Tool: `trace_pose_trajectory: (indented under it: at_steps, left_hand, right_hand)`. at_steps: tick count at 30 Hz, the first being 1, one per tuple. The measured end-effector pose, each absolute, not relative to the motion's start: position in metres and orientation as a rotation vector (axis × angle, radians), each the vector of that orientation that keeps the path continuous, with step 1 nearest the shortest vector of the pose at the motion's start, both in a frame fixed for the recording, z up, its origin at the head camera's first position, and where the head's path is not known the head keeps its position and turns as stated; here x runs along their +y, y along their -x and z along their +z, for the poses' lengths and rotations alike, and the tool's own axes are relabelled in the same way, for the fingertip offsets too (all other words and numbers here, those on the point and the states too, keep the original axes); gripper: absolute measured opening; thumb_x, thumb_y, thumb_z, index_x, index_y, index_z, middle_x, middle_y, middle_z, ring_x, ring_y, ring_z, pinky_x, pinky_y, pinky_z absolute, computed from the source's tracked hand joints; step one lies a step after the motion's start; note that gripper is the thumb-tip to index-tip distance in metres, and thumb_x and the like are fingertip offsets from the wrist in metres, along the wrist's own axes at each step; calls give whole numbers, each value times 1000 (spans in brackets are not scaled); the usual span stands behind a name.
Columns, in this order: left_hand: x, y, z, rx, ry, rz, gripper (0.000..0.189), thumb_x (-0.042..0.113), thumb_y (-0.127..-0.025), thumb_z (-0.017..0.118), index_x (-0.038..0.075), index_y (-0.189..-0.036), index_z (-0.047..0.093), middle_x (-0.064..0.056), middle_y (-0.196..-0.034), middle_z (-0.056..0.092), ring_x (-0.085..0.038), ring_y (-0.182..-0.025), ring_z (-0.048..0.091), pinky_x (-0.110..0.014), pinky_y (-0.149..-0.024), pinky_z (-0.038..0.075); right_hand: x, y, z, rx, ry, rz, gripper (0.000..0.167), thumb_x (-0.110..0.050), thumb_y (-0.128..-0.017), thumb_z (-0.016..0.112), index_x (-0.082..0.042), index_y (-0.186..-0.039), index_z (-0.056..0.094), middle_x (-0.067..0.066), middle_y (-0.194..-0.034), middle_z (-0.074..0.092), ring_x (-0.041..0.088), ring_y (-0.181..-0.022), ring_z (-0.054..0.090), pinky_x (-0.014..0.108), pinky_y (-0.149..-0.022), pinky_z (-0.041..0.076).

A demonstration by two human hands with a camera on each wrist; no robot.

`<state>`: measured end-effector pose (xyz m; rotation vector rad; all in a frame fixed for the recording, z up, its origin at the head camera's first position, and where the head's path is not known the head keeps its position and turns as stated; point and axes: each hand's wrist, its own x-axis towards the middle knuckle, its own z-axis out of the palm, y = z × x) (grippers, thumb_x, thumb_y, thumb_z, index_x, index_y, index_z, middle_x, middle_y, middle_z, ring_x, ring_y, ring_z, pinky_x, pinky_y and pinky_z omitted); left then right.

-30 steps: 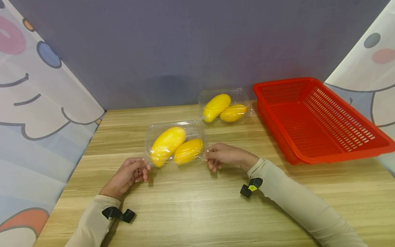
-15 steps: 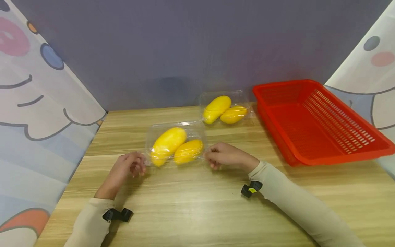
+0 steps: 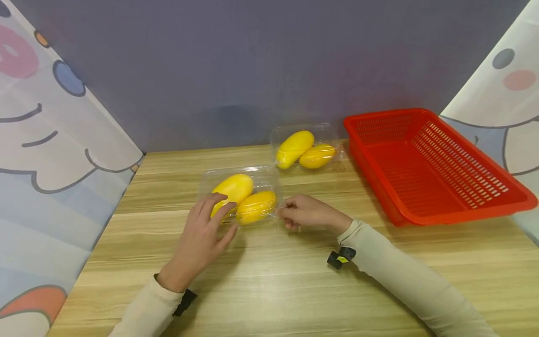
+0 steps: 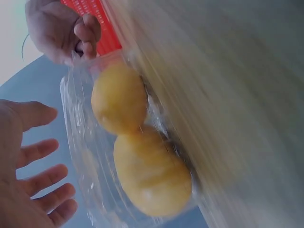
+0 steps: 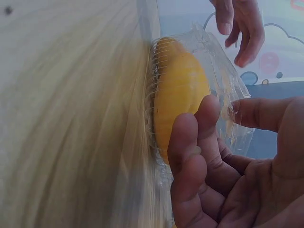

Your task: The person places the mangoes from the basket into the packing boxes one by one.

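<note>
A clear plastic clamshell box (image 3: 263, 177) holding a large mango (image 3: 239, 186) and a smaller mango (image 3: 256, 207) sits mid-table. My right hand (image 3: 309, 213) pinches the box's right front corner between thumb and index finger; its other fingers curl below, as the right wrist view shows. Over the box's left front hovers my left hand (image 3: 201, 239), fingers spread and holding nothing. It overlaps the large mango in the head view. In the left wrist view, the left fingers (image 4: 47, 183) stand apart from the lid (image 4: 80, 142).
A second clear box (image 3: 330, 131) with two mangoes stands behind, near the grey back wall (image 3: 252, 61). To the right, a red perforated plastic basket (image 3: 379, 180) stands on the wooden table (image 3: 269, 290). Cartoon-printed panels (image 3: 46, 154) flank both sides.
My left hand has let go of the box's left front corner and moved right, over the box, with its fingers spreading. The right hand stays at its corner, and the box has barely moved.
</note>
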<state>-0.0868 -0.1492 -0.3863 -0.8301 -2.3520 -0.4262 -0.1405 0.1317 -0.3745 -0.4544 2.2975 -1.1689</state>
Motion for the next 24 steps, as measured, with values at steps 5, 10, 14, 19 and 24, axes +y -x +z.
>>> trace_pose_trajectory:
  at_steps: [5,10,14,19,24]
  left_hand:
    - [-141,86,-390,-2449,844,-364,47,19,-82,81,10,-125,64,-16,-132,57,-37,-127,50,-57,-100,45]
    - [-137,85,-388,-2491,827,-339,48,14,-82,80,11,-127,63,-14,-130,60,-36,-125,53,-53,-98,48]
    - [-135,86,-386,-2485,816,-326,47,11,-82,80,12,-126,64,-12,-128,61,-35,-122,55,-50,-99,49]
    - [-134,88,-386,-2486,798,-329,46,13,-82,82,13,-125,65,-10,-126,62,-34,-120,57,-49,-98,50]
    - [-134,89,-385,-2492,796,-325,46,14,-82,82,14,-124,65,-9,-126,62,-33,-120,57,-49,-96,50]
  right_hand:
    - [130,141,-376,2302,461,-1151,34,-34,-100,55,-8,-82,64,1,-70,63,18,-64,62,31,-60,53]
    - [130,141,-376,2310,464,-1128,35,-37,-100,55,-8,-83,65,1,-72,64,19,-66,63,30,-60,51]
    - [131,141,-375,2316,466,-1127,35,-37,-100,55,-8,-84,65,1,-73,64,19,-66,63,31,-61,53]
    - [131,141,-374,2322,467,-1128,35,-37,-100,55,-8,-83,64,2,-73,64,19,-65,63,32,-60,54]
    - [132,141,-374,2351,460,-1117,35,-39,-100,55,-9,-84,64,2,-73,64,19,-65,63,31,-60,53]
